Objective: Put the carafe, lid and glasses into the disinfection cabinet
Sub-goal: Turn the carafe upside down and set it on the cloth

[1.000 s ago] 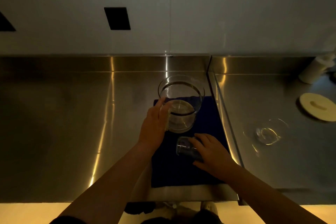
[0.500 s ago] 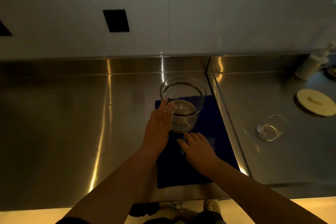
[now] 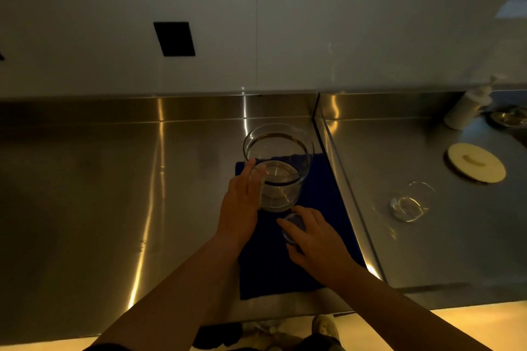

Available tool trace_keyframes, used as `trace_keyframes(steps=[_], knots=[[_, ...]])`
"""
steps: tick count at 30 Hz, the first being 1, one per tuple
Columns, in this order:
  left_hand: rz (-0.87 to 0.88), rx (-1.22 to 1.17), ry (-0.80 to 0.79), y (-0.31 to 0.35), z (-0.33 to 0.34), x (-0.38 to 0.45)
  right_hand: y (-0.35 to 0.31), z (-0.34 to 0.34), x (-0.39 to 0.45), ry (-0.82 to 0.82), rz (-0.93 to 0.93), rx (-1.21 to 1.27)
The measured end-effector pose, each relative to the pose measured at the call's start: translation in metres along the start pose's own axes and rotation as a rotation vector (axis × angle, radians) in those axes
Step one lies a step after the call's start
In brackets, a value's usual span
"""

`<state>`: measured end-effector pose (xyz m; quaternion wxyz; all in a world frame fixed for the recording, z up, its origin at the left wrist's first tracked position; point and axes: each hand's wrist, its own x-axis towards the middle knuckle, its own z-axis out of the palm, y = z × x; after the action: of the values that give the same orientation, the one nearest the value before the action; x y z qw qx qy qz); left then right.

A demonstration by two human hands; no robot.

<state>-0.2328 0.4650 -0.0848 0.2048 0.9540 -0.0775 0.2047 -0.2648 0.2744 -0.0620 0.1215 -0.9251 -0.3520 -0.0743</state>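
A wide clear glass carafe stands at the far end of a dark blue cloth on the steel counter. My left hand lies against its left wall, thumb at the glass. Just in front of the carafe, my right hand curls its fingers round a small clear glass over the cloth. A second clear glass sits alone on the lower counter to the right. Beyond it lies the round cream lid. No cabinet is in view.
A raised steel edge divides the left counter from the lower right one. A white pump bottle and a small metal dish stand at the far right back. A white wall with a black square rises behind.
My right hand has shifted slightly towards the carafe with the small glass, which now shows at my fingertips. My left hand has stayed on the carafe's side.
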Motion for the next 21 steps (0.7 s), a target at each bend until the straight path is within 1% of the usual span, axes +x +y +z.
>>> trace_keyframes(steps=[3,5,9,11,12,14,17,19,21], knots=[[-0.022,-0.061,0.025,0.002,-0.006,-0.002,-0.001,0.003,-0.001,0.014,0.051,-0.022],[-0.054,-0.092,0.011,0.004,-0.008,-0.002,0.001,0.007,0.001,0.013,0.090,-0.041],[-0.071,-0.060,-0.025,0.006,-0.011,-0.003,0.006,0.012,0.009,-0.052,0.153,-0.049],[-0.075,-0.069,-0.029,0.006,-0.011,-0.003,0.009,0.016,0.010,-0.064,0.145,-0.066],[-0.074,-0.069,-0.033,0.006,-0.011,-0.003,0.010,0.017,0.009,-0.046,0.133,-0.056],[-0.074,-0.057,-0.057,0.005,-0.010,-0.002,0.012,0.012,0.009,0.021,0.150,0.040],[-0.082,-0.027,-0.055,0.003,-0.012,0.004,0.018,-0.004,0.018,0.197,0.233,0.229],[0.027,0.090,-0.028,0.004,-0.015,0.010,0.021,-0.013,0.030,0.214,0.225,0.246],[0.188,0.141,-0.026,0.010,-0.018,0.019,0.021,-0.014,0.044,0.173,0.187,0.179]])
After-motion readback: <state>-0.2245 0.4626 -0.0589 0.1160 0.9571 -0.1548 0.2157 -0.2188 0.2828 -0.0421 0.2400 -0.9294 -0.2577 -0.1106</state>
